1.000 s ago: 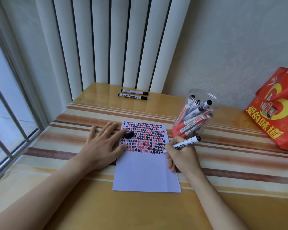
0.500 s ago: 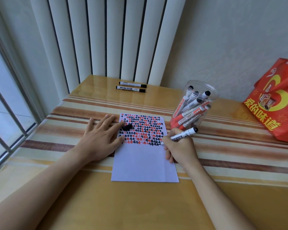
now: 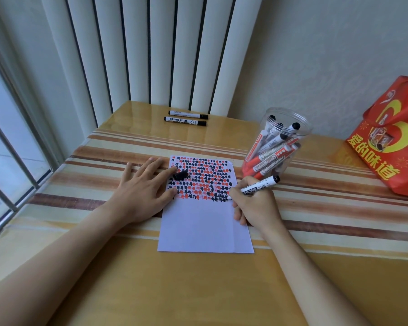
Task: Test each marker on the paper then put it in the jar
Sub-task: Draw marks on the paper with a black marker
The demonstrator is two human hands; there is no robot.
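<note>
Glossy table [image 3: 198, 290]; clear plastic jar [image 3: 290, 128]; matt white paper [image 3: 203, 227]; shiny red bag [image 3: 396, 142].

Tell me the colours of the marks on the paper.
Red and black marks in rows on the white paper, seen in the head view.

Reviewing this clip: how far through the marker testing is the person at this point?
Well along. Done: the paper carries rows of red and black test marks on its upper half, and the jar already holds many markers. In hand: the right hand grips a black marker, tip at the marks; the left hand rests on the paper beside a loose black cap. Left: two markers at the table's far edge.
</note>
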